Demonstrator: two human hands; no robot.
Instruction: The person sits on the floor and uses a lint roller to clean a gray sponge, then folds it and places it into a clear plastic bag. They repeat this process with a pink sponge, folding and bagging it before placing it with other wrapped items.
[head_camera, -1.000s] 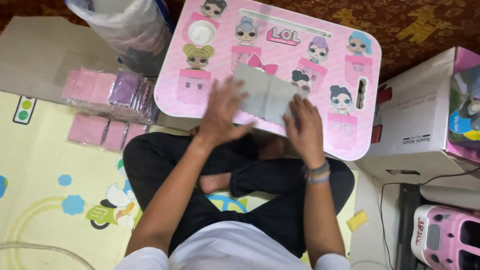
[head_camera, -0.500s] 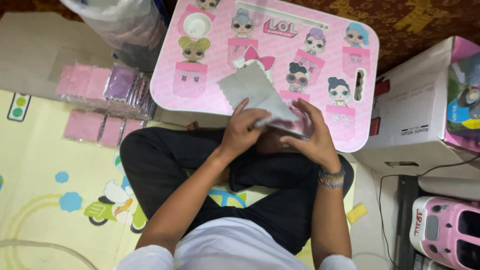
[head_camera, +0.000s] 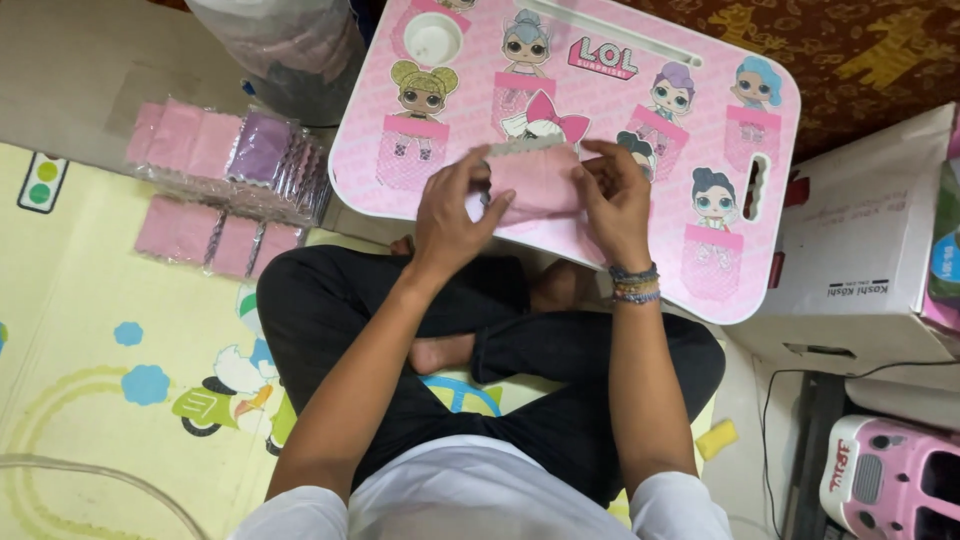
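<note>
Fingers of both hands pinch a pink cloth piece (head_camera: 535, 180) over a pink lap table (head_camera: 770, 130), on a yellow play mat (head_camera: 90, 330).

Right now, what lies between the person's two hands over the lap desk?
In the head view, a pink cloth piece with a zigzag top edge spans the gap; the left hand and right hand grip its ends above the pink lap desk.

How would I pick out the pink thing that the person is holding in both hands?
Find the pink lap table printed with cartoon dolls. Over its near edge, the left hand and right hand grip a small pink cloth piece with a zigzag top edge. The similar pink and purple pieces in clear wrappers lie on the floor to the left.
</note>
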